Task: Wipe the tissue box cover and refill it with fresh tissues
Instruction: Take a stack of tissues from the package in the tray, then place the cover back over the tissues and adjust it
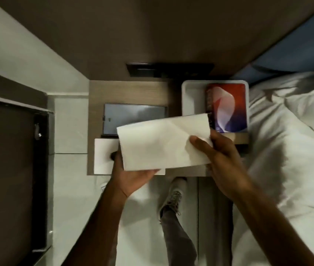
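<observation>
A soft, white, rectangular stack of tissues [164, 143] with a faint diagonal crease hangs above the wooden desk [127, 91]. The left hand [131, 175] cups it from below, the right hand [221, 156] pinches its right edge. The white, rounded tissue box cover [192, 98] lies open-side up behind, holding a glossy red-and-blue pack [227, 108].

Dark rectangular glass-fronted tablet [134, 118] flat on the wooden bedside table [127, 91], beside rumpled white bedding [290, 143].
</observation>
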A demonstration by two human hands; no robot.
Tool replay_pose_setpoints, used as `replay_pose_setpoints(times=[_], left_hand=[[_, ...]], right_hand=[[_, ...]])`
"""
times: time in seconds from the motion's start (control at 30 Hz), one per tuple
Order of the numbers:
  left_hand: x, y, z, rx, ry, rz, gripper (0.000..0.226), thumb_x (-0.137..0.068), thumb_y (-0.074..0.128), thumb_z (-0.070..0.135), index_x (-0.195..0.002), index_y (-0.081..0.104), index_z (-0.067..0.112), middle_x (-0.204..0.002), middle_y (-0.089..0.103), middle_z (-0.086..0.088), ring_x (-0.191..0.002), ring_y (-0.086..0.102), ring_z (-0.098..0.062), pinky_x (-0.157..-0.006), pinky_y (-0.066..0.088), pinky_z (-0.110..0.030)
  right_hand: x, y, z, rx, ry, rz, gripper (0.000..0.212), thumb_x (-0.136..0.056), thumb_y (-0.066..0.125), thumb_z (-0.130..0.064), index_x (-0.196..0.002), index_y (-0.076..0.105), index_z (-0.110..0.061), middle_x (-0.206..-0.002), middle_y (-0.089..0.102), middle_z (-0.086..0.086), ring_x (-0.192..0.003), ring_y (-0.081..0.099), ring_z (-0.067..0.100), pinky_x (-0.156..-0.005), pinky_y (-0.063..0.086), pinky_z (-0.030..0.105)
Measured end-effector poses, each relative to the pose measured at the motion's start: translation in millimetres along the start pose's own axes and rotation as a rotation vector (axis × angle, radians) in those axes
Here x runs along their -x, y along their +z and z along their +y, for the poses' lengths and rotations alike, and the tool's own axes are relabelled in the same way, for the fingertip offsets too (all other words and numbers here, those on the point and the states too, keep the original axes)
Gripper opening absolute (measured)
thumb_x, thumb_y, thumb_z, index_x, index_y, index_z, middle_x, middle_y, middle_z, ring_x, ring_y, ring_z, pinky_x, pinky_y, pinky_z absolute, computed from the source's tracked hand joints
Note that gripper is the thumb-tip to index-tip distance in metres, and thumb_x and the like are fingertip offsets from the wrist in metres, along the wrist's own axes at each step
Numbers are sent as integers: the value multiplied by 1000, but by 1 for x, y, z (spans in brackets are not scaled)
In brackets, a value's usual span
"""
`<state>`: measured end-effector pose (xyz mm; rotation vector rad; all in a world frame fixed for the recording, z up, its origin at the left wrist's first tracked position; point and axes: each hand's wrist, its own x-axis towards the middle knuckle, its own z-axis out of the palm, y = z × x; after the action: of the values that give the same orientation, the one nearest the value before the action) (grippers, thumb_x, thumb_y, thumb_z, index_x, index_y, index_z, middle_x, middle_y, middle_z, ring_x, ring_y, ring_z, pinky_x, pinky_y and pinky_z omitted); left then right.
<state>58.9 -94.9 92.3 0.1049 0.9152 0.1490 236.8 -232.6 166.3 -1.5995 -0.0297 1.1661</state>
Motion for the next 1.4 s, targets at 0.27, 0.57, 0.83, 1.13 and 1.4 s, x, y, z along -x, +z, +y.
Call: replay_pose_setpoints(times=[0.27, 0.57, 0.83, 1.13, 1.4], left_hand=[[-19, -50, 114, -423, 170, 136, 24, -96, 66, 34, -115, 77, 24, -118, 77, -2, -111, 74, -18, -87, 62, -36], [-95, -77, 125, -1071, 343, 551, 21, -94, 66, 23, -115, 68, 26, -100, 67, 10, -100, 65, -18, -88, 46, -28], [-107, -70, 135, -1281, 252, 566, 30, -100, 54, 24, -120, 62, 3, -110, 65, -14, -103, 61, -30, -85, 44, -32], [-56, -82, 136, -1619, 593, 685, 29, -102, 50, 28, -119, 69, 13, -114, 70, -6, -102, 67, -24, -82, 49, -31], [-6, -131, 64, -1357, 260, 562, 56, -92, 72, 36, -140, 51, 16, -133, 60, -3, -126, 58, -23, -102, 45, -32]], right_hand=[[-93, 84, 73, -57, 109, 135, 24, -93, 72, -15, -117, 70, -16, -113, 77, 7, -106, 73, 29, -92, 61, 45], [-171, 114, 111, 284, 128, 496, 28, -91, 74, -16, -119, 72, -18, -104, 72, 2, -100, 70, 24, -92, 61, 46], [-187, 118, 117, 485, 68, 632, 31, -93, 70, -14, -123, 72, -19, -113, 75, 5, -105, 69, 22, -91, 53, 26], [-146, 117, 112, 624, -182, 611, 28, -98, 63, -21, -126, 60, -17, -119, 68, 6, -105, 69, 20, -87, 62, 35], [-52, 124, 179, 520, 272, 480, 78, -85, 74, -55, -146, 42, -18, -142, 49, 7, -128, 53, 28, -106, 51, 52]])
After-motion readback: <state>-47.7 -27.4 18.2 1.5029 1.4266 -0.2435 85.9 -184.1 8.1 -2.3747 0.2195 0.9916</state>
